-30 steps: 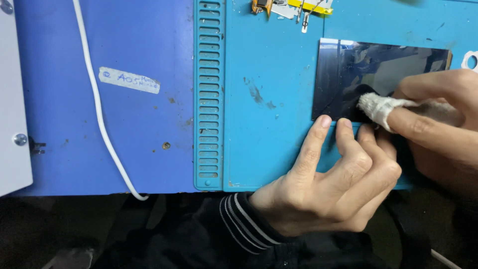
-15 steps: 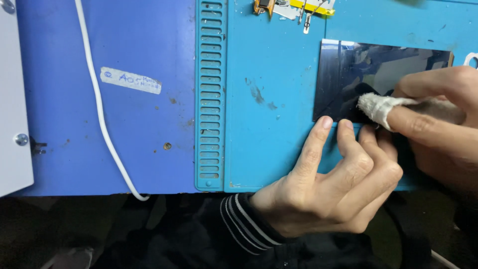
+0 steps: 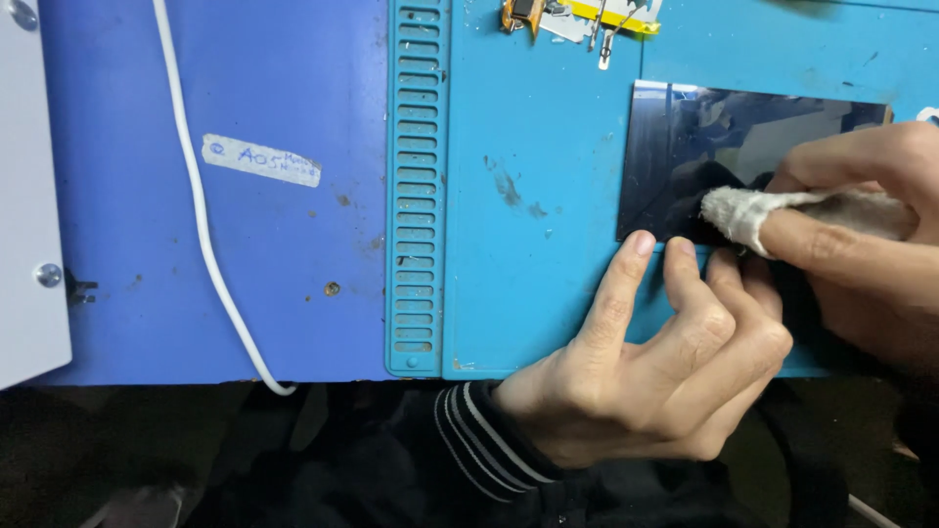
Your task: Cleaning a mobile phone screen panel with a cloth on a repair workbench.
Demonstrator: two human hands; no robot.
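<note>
My right hand [image 3: 861, 235] is cut off by the frame's right edge; only thumb, forefinger and some knuckles show. It pinches a small off-white wad of cloth [image 3: 753, 210], its tip pressed on the dark glossy rectangular glass panel [image 3: 724, 147]. The wad's far end is hidden inside my grip.

The panel lies flat on the teal rubber work mat [image 3: 538, 244], upper right of the frame, long axis running left-right. Its right end and lower right part are hidden under my hands; its surface shows only murky reflections.

My left hand [image 3: 665, 362] rests half-curled on the mat just below the panel, fingertips [image 3: 638, 244] at its lower edge, holding nothing. Cannot tell whether they overlap the glass or just butt against it.

A white strip label [image 3: 262, 160] with handwriting, slightly tilted, is stuck on the darker blue bench surface [image 3: 293, 293] left of the mat. A white cable [image 3: 201, 215] runs down past it. At the top edge, small metal tools with yellow parts [image 3: 577, 15] are cut off. A white-grey panel with a screw [image 3: 34, 244] is cropped at far left.
</note>
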